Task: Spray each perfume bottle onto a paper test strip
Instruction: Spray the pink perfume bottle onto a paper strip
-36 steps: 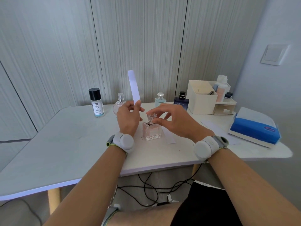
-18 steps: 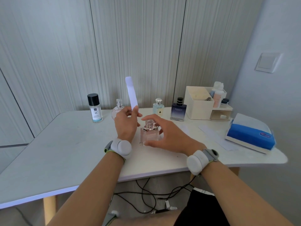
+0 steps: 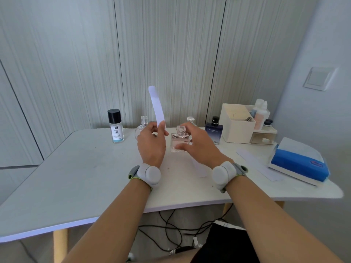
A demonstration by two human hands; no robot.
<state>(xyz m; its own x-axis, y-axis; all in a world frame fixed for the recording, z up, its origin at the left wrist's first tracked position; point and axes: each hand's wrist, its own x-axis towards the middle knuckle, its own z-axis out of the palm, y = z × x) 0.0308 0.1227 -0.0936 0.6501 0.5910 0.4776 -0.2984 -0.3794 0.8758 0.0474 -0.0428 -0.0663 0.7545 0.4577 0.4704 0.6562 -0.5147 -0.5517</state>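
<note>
My left hand (image 3: pixel 152 143) pinches a white paper test strip (image 3: pixel 157 109) that stands upright and bends slightly left at the top. Just to its right, my right hand (image 3: pixel 201 147) holds a square pink perfume bottle (image 3: pixel 177 138) with a clear cap on the white table (image 3: pixel 76 177), thumb on its front face and fingers behind. Along the back stand a black-capped bottle marked 45 (image 3: pixel 115 126), a round clear bottle (image 3: pixel 141 128), a silver-capped bottle (image 3: pixel 190 119) mostly hidden by my right hand, and a dark blue bottle (image 3: pixel 214 130).
A cream organiser box (image 3: pixel 237 124) with toiletries stands at the back right. A blue tissue pack (image 3: pixel 298 162) lies near the right edge. Two loose paper strips (image 3: pixel 258 164) lie flat on the table to my right. Cables hang below the table.
My right hand left the cap and took the pink bottle by its body, carrying it a little farther back. My left hand with the strip has stayed beside it.
</note>
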